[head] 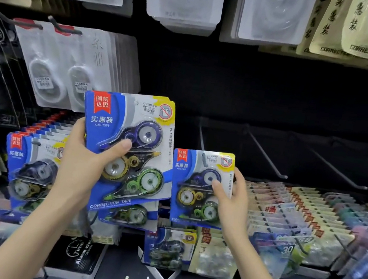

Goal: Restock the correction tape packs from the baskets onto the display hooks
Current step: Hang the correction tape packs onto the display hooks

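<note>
Right hand point(234, 194) pinches one blue-carded blister correction tape pack point(198, 198): slide it squarely along grey wire hook point(203, 160); left hand point(84, 162) clamps spare blue packs point(131, 131).

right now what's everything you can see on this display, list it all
held packs: small stack, count unclear, blue, raised centre-left
hung pack: one, blue, on a hook at centre
hanging blue row: many, blue, hook at left
bare hooks: about four, grey metal, right of centre
clear packs: many, white and clear, upper left
top packs: several stacks, white, top row
cream packs: several, cream, top right
pastel packs: many rows, pale mixed colours, lower right
clock box: one, black, bottom left of centre
left grip: one, bare, holds the held packs
right grip: one, bare, pinches the hung pack
</note>
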Motion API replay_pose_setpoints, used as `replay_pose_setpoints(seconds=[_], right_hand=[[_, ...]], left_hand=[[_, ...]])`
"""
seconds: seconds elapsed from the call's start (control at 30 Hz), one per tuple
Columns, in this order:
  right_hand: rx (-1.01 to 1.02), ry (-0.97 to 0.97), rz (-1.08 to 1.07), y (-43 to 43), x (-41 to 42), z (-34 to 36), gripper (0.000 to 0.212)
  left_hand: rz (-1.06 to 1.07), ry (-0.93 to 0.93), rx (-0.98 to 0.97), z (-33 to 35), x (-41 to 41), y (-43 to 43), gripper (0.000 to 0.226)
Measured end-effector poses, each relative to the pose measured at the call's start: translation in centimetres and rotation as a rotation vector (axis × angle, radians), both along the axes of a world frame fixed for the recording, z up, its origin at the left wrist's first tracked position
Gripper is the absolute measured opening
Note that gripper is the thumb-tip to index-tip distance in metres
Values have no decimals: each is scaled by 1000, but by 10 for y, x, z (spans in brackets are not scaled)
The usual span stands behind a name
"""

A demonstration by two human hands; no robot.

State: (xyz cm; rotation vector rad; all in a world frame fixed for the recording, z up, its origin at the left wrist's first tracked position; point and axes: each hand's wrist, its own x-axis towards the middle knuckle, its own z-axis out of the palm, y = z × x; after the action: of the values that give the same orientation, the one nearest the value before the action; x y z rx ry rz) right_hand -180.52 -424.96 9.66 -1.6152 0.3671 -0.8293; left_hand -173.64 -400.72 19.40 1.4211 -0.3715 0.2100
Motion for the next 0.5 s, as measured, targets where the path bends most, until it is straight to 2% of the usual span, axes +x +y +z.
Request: replay_pose_setpoints(seconds=[0.23, 0.4, 0.43, 0.5], right_hand=[[-57, 108, -36, -34, 81, 3, 49], [-107, 399, -115, -44, 88, -2, 68], [-126, 409, -182, -43, 81, 0, 68], [-115, 275, -277, -37, 61, 14, 57]], left_hand=[[4, 15, -36, 2, 8, -2, 52], [-24, 46, -38, 2, 6, -4, 66], [-30, 50, -32, 2, 5, -3, 71], [-60, 57, -8, 0, 5, -1, 75]])
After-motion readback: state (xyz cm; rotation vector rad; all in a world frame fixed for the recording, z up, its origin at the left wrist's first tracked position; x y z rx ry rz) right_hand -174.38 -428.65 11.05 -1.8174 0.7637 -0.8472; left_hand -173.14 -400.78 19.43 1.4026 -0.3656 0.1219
